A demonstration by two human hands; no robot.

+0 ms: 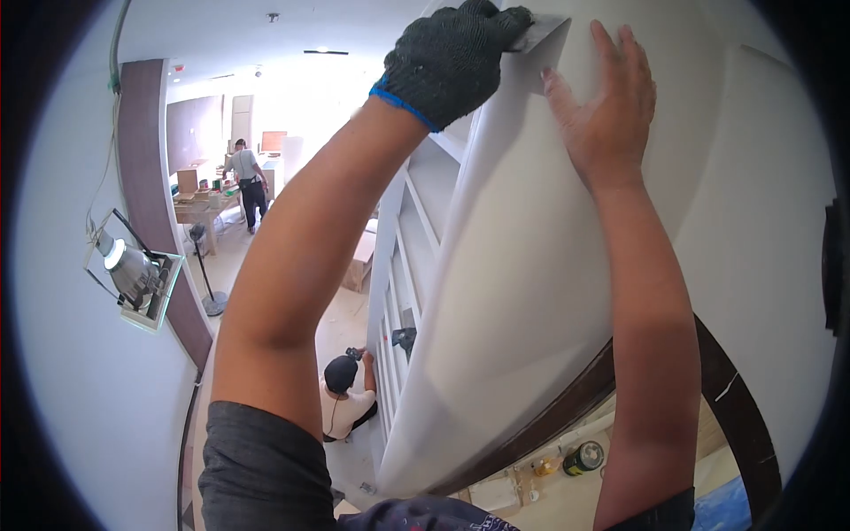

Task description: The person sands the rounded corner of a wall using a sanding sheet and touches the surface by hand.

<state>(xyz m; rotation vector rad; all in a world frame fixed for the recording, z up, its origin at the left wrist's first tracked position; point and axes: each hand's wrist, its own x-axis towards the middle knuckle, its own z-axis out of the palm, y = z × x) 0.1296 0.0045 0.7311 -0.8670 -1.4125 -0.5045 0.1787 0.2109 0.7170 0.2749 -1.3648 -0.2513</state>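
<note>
My left hand, in a dark knit glove with a blue cuff, is raised to the top of the view. Its fingers are closed around a putty knife, whose flat metal blade points right, at the edge of a smooth white curved panel. The glove hides the handle. My bare right hand is up to the right of the blade, fingers stretched out and apart, holding nothing. It lies over the white surface; whether the palm presses on it I cannot tell.
Below left, a person in a dark cap crouches beside white slatted framing. Another person stands by a cluttered worktable. A lit work lamp hangs at left. Under the dark curved trim sits a tin.
</note>
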